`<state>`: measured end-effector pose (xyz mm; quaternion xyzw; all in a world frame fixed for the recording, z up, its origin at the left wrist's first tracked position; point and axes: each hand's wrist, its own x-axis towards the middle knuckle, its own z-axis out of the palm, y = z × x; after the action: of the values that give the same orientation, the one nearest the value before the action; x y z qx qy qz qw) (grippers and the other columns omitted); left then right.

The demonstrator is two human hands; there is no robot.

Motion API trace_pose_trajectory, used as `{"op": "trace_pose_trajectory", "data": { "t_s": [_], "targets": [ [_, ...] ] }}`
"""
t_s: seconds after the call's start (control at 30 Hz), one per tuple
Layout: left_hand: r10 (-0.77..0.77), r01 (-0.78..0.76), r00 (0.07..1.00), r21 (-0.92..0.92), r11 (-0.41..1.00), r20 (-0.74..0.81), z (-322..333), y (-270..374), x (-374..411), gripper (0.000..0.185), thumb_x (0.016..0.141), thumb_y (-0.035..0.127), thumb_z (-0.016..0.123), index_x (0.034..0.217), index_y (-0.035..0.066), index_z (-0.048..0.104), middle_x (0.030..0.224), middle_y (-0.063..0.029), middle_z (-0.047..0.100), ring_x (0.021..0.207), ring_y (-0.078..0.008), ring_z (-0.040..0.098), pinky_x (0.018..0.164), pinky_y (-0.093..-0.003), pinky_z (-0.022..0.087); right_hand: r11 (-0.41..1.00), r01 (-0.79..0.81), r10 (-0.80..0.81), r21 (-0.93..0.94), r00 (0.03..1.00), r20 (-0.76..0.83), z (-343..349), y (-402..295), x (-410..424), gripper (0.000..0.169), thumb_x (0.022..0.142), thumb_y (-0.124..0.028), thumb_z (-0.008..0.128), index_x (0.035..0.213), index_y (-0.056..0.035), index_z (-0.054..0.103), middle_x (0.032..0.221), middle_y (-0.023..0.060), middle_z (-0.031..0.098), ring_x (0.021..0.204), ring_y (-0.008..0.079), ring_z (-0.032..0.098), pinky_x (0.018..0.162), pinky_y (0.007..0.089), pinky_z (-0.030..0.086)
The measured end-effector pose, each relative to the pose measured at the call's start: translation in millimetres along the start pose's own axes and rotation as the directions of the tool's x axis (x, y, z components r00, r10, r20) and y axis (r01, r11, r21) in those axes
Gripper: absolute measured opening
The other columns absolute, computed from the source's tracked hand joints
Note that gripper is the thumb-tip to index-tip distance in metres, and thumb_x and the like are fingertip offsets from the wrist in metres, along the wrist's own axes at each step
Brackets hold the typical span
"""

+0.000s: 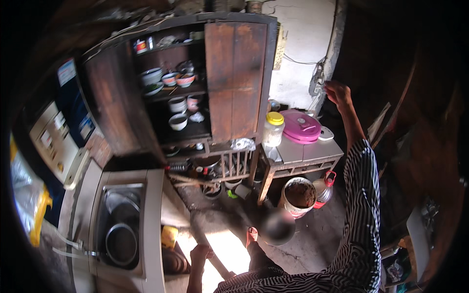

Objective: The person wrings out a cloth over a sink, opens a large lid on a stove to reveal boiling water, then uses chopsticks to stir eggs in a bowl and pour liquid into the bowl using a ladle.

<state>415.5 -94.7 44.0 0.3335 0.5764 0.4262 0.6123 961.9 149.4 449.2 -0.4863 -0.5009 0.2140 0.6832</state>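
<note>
My right hand [337, 93] is raised at the end of an outstretched arm in a striped sleeve. Its fingers are curled beside an electrical switch and wires [316, 81] on the white wall [306, 34]; whether they touch or hold anything is too small to tell. Low in the view, my left hand [200, 253] hangs in a loose fist, with no object showing in it. It is above the sunlit floor, just right of the sink counter [154, 223]. Below the right hand, a small table [293, 153] bears a pink round lidded container [301, 126] and a yellow-lidded jar [274, 129].
A wooden cupboard [234, 80] with its left door swung out holds several bowls [178, 121]. A metal basin [121, 244] sits in the sink [99, 219]. On the floor stand a dirty bucket [298, 211], a red-capped plastic jug [323, 192] and a blurred round object [277, 227].
</note>
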Motion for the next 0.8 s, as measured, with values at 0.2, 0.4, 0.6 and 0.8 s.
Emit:
{"op": "trace_pose_trajectory", "data": {
  "t_s": [0.2, 0.4, 0.6, 0.8],
  "targets": [
    [-0.020, 0.009, 0.992, -0.089, 0.996, -0.126, 32.8, 33.0, 112.3, 0.014, 0.076, 0.009, 0.055, 0.081, -0.004, 0.056, 0.069, -0.0140, 0.061, 0.054, -0.0208, 0.060, 0.052, -0.0295, 0.052, 0.995, 0.046, -0.057, -0.089, 0.989, -0.134, 59.6, 27.9, 165.9, 0.015, 0.077, -0.010, 0.061, 0.089, -0.0042, 0.067, 0.080, 0.0077, 0.065, 0.065, 0.0132, 0.059, 0.057, 0.0223, 0.047],
    [-0.074, 0.070, 0.987, -0.032, 0.997, -0.139, 92.1, 85.0, 233.4, 0.016, 0.077, 0.009, 0.055, 0.084, -0.005, 0.054, 0.070, -0.0165, 0.061, 0.056, -0.0234, 0.061, 0.052, -0.0317, 0.053, 0.977, 0.084, -0.107, -0.197, 0.988, -0.108, 100.8, 52.2, 318.6, 0.033, 0.080, -0.023, 0.063, 0.104, -0.0012, 0.061, 0.099, 0.0126, 0.062, 0.087, 0.0212, 0.058, 0.074, 0.0310, 0.047],
    [-0.079, 0.081, 0.990, 0.014, 0.997, -0.120, 120.1, 100.0, 290.8, 0.017, 0.078, 0.009, 0.054, 0.086, -0.007, 0.052, 0.071, -0.0190, 0.061, 0.058, -0.0260, 0.062, 0.052, -0.0339, 0.054, 0.859, 0.409, -0.412, -0.308, 0.909, 0.060, 121.9, 123.2, 458.8, 0.020, 0.076, -0.020, 0.060, 0.071, -0.0010, 0.062, 0.062, 0.0063, 0.061, 0.051, 0.0164, 0.055, 0.048, 0.0261, 0.043],
    [-0.093, 0.064, 0.971, -0.135, 0.989, -0.219, 107.8, 103.9, 305.7, 0.018, 0.078, 0.007, 0.055, 0.089, -0.006, 0.052, 0.073, -0.0191, 0.061, 0.058, -0.0254, 0.062, 0.051, -0.0325, 0.054, 0.881, 0.466, -0.465, 0.082, 0.824, 0.324, 105.9, 163.7, 548.5, 0.024, 0.078, -0.019, 0.049, 0.057, -0.0080, 0.046, 0.050, 0.0051, 0.047, 0.040, 0.0138, 0.043, 0.036, 0.0280, 0.034]
  ]
}}
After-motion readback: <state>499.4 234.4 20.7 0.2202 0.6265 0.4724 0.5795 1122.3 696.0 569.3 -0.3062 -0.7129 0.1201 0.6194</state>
